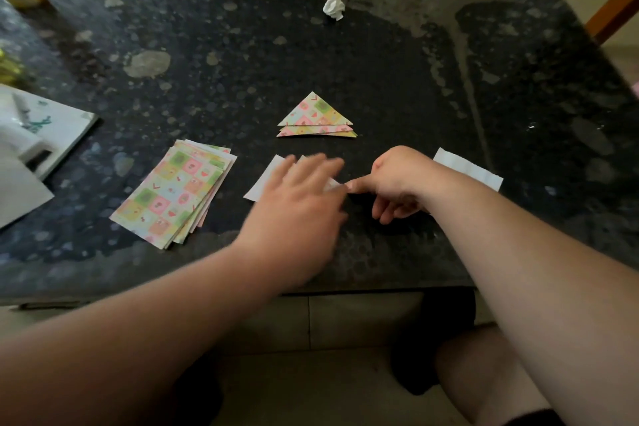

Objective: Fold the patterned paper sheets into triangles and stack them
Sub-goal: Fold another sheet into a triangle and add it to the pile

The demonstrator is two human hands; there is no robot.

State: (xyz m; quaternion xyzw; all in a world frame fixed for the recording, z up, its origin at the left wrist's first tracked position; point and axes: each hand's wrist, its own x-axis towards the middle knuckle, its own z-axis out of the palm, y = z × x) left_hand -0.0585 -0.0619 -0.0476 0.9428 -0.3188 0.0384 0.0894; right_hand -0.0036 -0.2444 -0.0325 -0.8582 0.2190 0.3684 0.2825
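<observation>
A stack of folded patterned triangles [315, 117] lies at the middle of the dark stone table [242, 45]. A pile of several flat patterned sheets [174, 195] sits to the left. One sheet lies white side up [262, 180] in front of me, mostly hidden under my left hand [301, 197], which is blurred and rests on it with fingers spread flat. My right hand [397, 183] has curled fingers and pinches the sheet's right corner at the thumb tip.
A white paper strip [468, 168] lies right of my right hand. A crumpled white paper ball [334, 8] sits at the far middle. White papers and a box [38, 145] occupy the left edge. The table's front edge runs just below my forearms.
</observation>
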